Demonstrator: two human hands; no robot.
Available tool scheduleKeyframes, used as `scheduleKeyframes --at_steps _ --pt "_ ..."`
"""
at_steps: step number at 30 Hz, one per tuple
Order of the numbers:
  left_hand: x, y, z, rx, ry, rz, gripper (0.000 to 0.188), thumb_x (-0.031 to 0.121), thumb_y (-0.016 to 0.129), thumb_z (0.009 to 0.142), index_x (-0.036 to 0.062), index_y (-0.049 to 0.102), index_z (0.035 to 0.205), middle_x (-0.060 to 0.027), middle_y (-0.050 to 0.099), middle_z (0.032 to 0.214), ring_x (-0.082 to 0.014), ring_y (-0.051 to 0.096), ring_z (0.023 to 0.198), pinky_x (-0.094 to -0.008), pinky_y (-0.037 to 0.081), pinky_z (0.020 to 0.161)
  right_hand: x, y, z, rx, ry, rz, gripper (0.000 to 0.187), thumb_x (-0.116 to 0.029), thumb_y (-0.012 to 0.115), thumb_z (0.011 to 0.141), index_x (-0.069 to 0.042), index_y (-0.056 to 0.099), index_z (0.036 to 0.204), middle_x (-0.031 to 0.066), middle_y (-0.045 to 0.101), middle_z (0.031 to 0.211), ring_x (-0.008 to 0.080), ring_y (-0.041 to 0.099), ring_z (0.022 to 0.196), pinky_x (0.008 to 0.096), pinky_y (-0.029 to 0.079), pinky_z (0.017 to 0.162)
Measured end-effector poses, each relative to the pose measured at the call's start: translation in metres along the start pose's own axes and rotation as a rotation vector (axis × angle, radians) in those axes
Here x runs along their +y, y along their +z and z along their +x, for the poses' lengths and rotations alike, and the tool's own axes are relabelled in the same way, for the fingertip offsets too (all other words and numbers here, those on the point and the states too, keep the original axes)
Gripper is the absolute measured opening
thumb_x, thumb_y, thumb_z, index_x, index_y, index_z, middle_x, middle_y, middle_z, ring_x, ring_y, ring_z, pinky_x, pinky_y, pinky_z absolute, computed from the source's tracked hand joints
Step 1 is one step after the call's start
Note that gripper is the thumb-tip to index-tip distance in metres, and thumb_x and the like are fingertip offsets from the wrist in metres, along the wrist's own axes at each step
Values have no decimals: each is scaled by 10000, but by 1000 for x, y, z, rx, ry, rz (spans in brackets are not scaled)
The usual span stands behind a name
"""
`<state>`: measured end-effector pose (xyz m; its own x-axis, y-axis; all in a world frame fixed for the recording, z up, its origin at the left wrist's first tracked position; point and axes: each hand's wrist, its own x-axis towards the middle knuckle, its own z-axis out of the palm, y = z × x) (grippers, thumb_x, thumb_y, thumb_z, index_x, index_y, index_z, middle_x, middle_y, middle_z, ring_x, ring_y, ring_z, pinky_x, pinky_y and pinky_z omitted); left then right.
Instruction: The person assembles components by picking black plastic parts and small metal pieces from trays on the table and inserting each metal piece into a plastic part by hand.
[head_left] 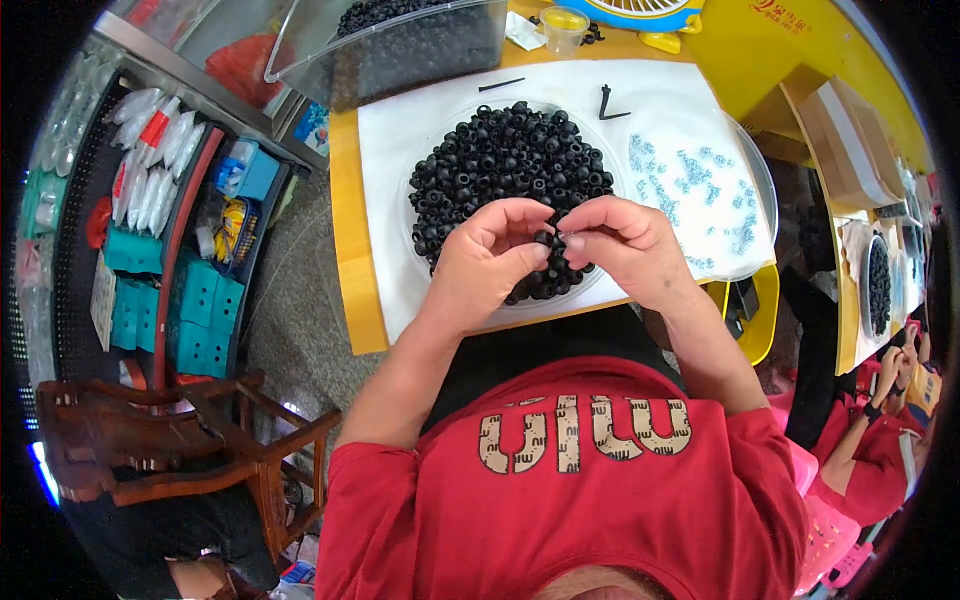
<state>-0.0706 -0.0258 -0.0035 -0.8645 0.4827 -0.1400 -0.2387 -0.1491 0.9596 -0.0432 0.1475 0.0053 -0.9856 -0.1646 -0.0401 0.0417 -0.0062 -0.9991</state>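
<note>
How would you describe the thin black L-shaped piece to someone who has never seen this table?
Find the yellow wooden table spread with a white sheet, then the round heap of small black parts on it. Just past the heap's far right edge lies the thin black L-shaped piece. Its sharp bend sets it apart from the straight black strip to its left.
</note>
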Motion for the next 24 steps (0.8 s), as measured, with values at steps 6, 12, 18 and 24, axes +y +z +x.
scheduleKeyframes --at_steps 6,12,18,24 --pt "-3 3 -1 1 98 68 374 -48 565 725 23 445 1072 -51 536 906 -106 530 797 -229 457 711 1 5 -1 45 -111 -294 106 -29 584 730 -31 574 835 44 581 703 81 546 632 218 443 549" --pt "-2 8 -4 26 91 -32 346 -51 544 742 10 442 1067 -51 532 893 -102 526 802 -228 456 708 10 8 -5 117 -533 -503 204 -68 622 692 -44 581 890 87 570 770 201 568 667 270 460 568" --pt "-9 10 -4 117 99 -75 254 -8 517 784 -16 490 1037 -71 547 898 -123 543 791 -241 476 700 16 23 -14 92 -561 -890 489 -99 623 655 -31 470 1114 124 538 922 281 531 808 338 452 689" --pt "-7 -3 -12 202 35 -240 252 -17 513 777 -3 515 1029 -81 569 870 -141 567 744 -277 501 674 5 2 -9 18 -237 -586 412 -90 582 720 -33 465 1112 119 559 874 225 566 745 305 465 666"
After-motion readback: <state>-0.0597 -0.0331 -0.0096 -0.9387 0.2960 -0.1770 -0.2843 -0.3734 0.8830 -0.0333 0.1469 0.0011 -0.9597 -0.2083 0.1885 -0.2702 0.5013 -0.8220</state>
